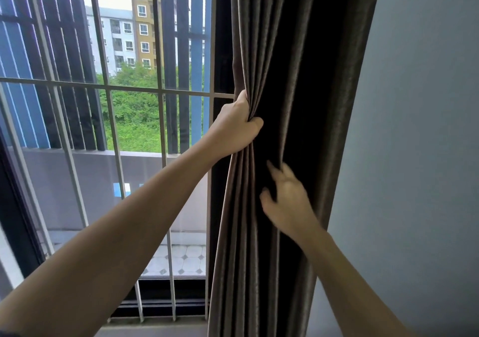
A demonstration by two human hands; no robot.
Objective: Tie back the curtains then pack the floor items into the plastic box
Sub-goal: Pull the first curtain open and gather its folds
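Observation:
A dark brown curtain (293,59) hangs bunched in vertical folds at the right side of the window. My left hand (234,124) grips the curtain's left edge folds at mid height, fingers curled round the gathered cloth. Below it and to the right, my right hand (286,199) is blurred, its fingers spread and loosely bent against the folds, holding nothing that I can see. No tie-back, plastic box or floor items are in view.
A grey wall (414,155) stands right of the curtain. Left of it is a window with a white metal grille (114,87), and beyond that a balcony with a tiled floor (181,259) and a low parapet.

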